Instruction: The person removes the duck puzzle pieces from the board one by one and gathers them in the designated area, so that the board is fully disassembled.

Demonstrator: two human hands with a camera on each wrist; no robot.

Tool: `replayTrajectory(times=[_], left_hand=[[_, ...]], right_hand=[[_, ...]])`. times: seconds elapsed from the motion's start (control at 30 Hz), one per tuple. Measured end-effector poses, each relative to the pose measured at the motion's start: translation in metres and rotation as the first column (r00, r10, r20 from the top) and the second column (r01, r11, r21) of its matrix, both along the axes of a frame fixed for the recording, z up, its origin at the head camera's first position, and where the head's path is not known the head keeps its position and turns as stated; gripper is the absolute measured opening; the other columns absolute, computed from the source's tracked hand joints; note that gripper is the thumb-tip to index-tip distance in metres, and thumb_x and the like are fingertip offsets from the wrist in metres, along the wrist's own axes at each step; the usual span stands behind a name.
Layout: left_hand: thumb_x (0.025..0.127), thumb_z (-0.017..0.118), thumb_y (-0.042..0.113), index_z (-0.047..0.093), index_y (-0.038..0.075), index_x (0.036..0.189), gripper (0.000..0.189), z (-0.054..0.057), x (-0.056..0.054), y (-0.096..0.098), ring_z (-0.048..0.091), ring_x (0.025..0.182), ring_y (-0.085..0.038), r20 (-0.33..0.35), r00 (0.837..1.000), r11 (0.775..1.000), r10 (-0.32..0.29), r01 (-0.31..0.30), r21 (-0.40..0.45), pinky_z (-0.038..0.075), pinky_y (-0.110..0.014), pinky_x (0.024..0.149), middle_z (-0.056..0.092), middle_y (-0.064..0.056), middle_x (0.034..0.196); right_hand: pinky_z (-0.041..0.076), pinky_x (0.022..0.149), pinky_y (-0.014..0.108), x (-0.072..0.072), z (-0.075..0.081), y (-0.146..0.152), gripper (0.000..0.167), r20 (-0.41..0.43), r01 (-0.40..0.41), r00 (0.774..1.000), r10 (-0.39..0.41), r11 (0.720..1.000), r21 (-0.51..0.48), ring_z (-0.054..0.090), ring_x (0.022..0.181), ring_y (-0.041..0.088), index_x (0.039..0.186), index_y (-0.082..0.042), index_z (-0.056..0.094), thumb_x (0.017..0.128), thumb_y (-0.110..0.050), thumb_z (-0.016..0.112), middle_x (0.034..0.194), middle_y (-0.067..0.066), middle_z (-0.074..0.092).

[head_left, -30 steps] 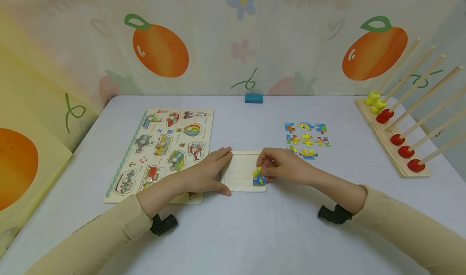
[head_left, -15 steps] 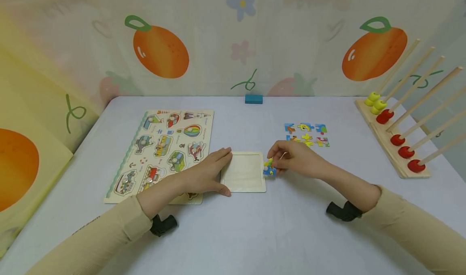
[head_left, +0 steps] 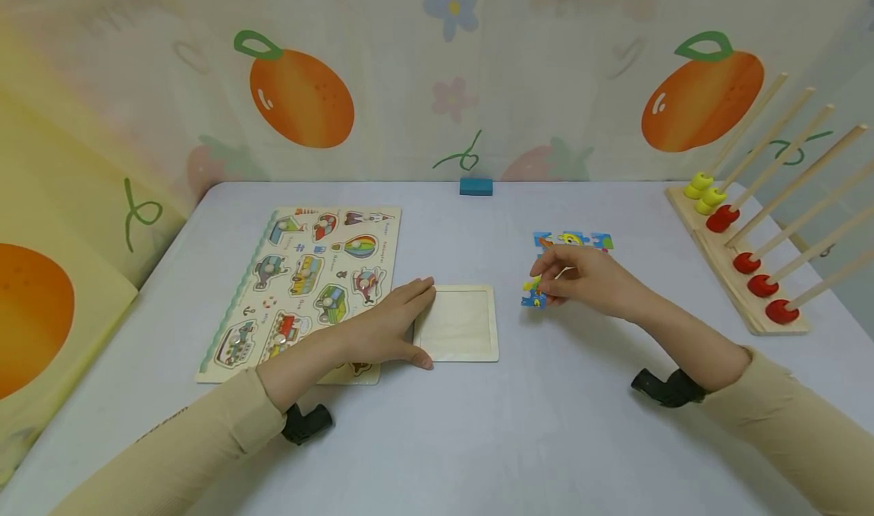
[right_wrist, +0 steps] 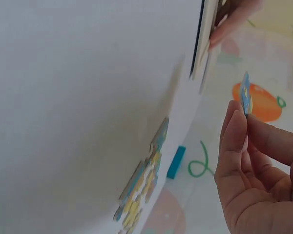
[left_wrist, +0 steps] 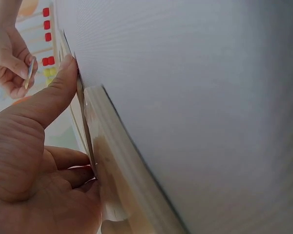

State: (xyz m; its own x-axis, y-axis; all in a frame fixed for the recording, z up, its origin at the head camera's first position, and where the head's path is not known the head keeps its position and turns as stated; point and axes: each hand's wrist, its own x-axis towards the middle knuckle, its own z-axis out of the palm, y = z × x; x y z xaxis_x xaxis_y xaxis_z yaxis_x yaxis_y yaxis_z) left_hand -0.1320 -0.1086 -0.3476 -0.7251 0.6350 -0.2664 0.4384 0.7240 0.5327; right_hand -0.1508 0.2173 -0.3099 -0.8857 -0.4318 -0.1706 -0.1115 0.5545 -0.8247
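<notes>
My right hand [head_left: 590,282] pinches a blue-and-yellow jigsaw piece [head_left: 533,296] between thumb and fingertips. In the right wrist view that jigsaw piece [right_wrist: 245,95] stands nearly edge-on, raised above the tabletop. My left hand [head_left: 388,323] lies spread at the left side of a small pale wooden puzzle tray [head_left: 459,325], thumb at its near corner and fingertips at its far one. The tray has a raised rim and a bare inside. Other jigsaw pieces [head_left: 572,238] lie in rows behind the right hand, which partly hides them; the right wrist view shows these loose pieces [right_wrist: 139,187] too.
A large peg puzzle board [head_left: 321,273] with vehicle pictures lies left, its near right part under the left forearm. At right stands a wooden bead rack [head_left: 740,262] with tall pegs and red and yellow beads. A teal block [head_left: 476,187] sits at the back edge.
My right hand has carried the jigsaw piece off the tray's right side, rightward and back toward the loose pieces, covering some of them. The left hand and tray have stayed put.
</notes>
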Motion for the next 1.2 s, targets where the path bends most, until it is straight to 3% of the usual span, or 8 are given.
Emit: replayTrajectory(times=[0.17,0.63,1.2], left_hand=[[0.08,0.081,0.041,0.016,-0.003,0.156,0.109,0.001,0.0,0.0,0.004,0.157,-0.036,0.002,1.0,1.0,0.0,0.0,-0.001,0.014,-0.052,0.127,0.005,-0.015,0.168],[0.08,0.081,0.041,0.017,-0.003,0.156,0.109,0.001,0.0,0.001,0.004,0.157,-0.036,-0.002,1.0,1.0,-0.001,0.001,-0.003,0.014,-0.052,0.127,0.006,-0.015,0.168],[0.08,0.081,0.041,0.016,-0.003,0.156,0.109,0.001,0.001,0.001,0.004,0.157,-0.035,-0.002,1.0,1.0,0.002,-0.002,-0.012,0.014,-0.052,0.128,0.006,-0.015,0.168]], right_hand=[[0.062,0.076,0.029,-0.004,0.003,0.014,0.018,-0.014,0.04,0.999,-0.04,0.998,0.043,0.071,0.082,0.018,0.112,-0.002,0.062,0.095,-0.009,0.062,0.096,0.013,0.06],[0.06,0.077,0.021,-0.012,0.009,0.054,0.025,-0.044,0.088,0.995,-0.084,0.989,0.115,0.068,0.083,0.007,0.118,-0.001,0.061,0.097,-0.014,0.062,0.1,0.012,0.057],[0.059,0.074,0.017,-0.023,-0.002,0.093,0.03,0.032,0.08,0.995,-0.089,0.973,0.217,0.062,0.082,0.006,0.123,0.004,0.06,0.097,-0.011,0.061,0.103,0.012,0.061]])
